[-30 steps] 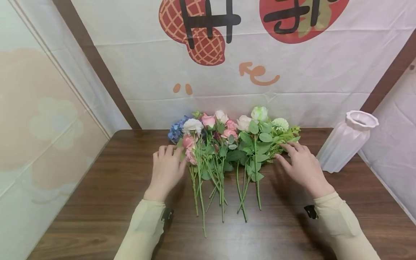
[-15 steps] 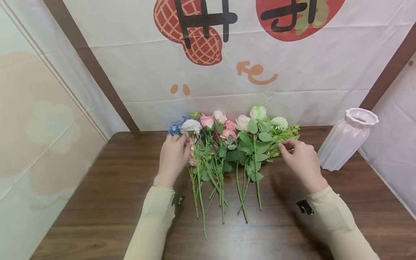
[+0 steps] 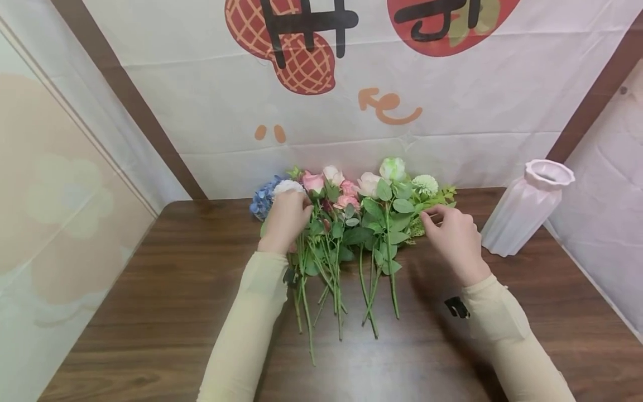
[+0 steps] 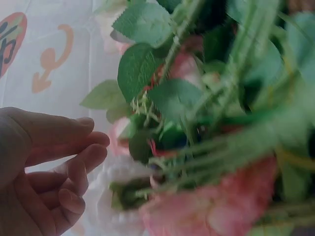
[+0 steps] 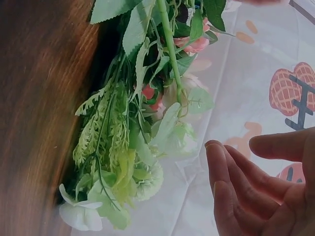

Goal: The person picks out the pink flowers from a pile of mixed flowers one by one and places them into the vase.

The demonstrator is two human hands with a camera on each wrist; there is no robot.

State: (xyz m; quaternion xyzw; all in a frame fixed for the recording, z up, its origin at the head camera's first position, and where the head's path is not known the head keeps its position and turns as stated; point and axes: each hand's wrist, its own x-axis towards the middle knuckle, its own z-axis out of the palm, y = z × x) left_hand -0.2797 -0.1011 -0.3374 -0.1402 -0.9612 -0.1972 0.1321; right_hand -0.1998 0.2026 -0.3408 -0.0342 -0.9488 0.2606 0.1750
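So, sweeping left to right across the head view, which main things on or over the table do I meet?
Blue flower, left grip, pink rose, cream rose, pale pink rose, green-tinged white rose, pale green pompom flower, right grip, white vase.

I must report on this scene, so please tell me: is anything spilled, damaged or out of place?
Nothing looks spilled or damaged. The white vase seems to lean in the head view, but probably the camera causes this, since the brown stripe behind it slants similarly. Some flower stems cross on the table.
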